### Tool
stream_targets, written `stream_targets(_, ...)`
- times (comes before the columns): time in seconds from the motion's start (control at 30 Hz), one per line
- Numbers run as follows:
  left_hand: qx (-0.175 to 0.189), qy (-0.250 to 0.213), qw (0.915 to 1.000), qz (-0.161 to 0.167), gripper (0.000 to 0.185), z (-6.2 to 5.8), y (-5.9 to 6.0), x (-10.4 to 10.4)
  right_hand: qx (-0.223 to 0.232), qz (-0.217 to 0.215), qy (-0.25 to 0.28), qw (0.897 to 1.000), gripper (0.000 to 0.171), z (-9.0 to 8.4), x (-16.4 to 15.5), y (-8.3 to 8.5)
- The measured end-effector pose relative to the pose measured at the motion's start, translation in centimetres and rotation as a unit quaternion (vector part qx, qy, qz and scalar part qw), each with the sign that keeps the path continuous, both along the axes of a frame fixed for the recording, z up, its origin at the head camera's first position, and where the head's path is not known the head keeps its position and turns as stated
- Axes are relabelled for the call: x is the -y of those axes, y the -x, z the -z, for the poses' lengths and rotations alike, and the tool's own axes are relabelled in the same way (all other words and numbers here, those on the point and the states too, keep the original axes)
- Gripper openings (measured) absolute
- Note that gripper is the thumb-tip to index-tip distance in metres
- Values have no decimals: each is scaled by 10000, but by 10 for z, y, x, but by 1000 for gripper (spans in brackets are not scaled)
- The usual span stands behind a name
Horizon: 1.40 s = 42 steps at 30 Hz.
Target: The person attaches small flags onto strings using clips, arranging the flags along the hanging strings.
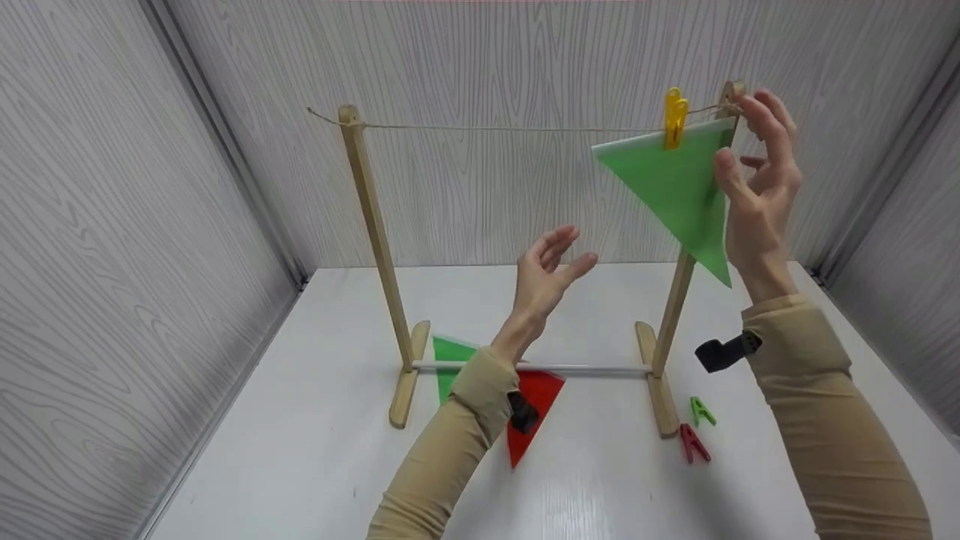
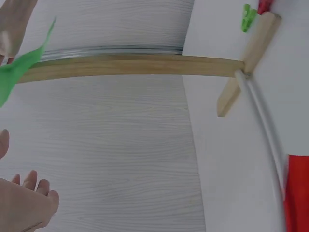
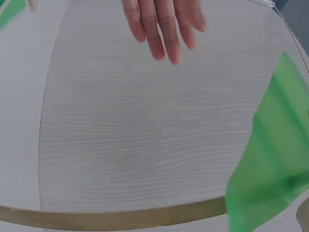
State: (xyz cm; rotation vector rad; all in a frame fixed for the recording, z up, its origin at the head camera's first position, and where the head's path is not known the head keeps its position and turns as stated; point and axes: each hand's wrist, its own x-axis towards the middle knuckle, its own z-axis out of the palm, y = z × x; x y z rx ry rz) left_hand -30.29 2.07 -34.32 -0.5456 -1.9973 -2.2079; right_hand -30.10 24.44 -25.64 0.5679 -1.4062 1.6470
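A green triangular flag (image 1: 679,187) hangs from the string (image 1: 510,129) of a wooden rack, pinned by a yellow clothespin (image 1: 674,118) near the right post (image 1: 675,300). My right hand (image 1: 757,176) is raised at the flag's right edge with loose fingers; its thumb is at the edge and grips nothing. My left hand (image 1: 547,277) floats open in mid-air between the posts, holding nothing. The left wrist view shows that hand's fingertips (image 2: 31,193) and the flag (image 2: 19,72). In the right wrist view are the flag (image 3: 270,169) and my left hand (image 3: 164,24).
On the white table (image 1: 300,450) lie a second green flag (image 1: 450,352) and a red flag (image 1: 534,409) under the rack's white rod (image 1: 585,369). A green clothespin (image 1: 701,411) and a red clothespin (image 1: 691,442) lie right of the right foot. Grey walls enclose three sides.
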Motion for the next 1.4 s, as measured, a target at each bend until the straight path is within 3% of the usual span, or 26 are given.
stream_targets(0.17,-30,798,9967,151,54,42,-5,19,-130,-170,423,9989,92,29,5,-8)
stream_targets(0.3,73,1289,9914,218,51,74,-9,36,-298,-488,718,9958,82,56,12,-16)
stream_targets(0.47,360,1807,9828,123,50,103,-16,52,-169,-958,1004,9902,62,92,19,-27)
stream_targets(0.63,714,2202,9728,-7,51,125,-23,62,82,-805,984,9919,56,130,20,-35)
stream_targets(0.83,781,2240,9713,175,49,145,-29,72,338,-551,1200,9907,58,174,25,-44)
stream_targets(1.0,825,2456,9657,176,51,154,-33,77,1109,-728,1300,9826,52,208,33,-49)
stream_targets(1.1,843,2631,9609,187,51,158,-35,79,2123,-1086,1148,9643,45,223,36,-52)
stream_targets(1.23,868,2979,9505,167,50,163,-37,81,3449,-1420,810,9243,37,239,41,-55)
stream_targets(1.4,927,3337,9378,228,48,166,-42,82,4266,-1583,687,8878,34,253,50,-56)
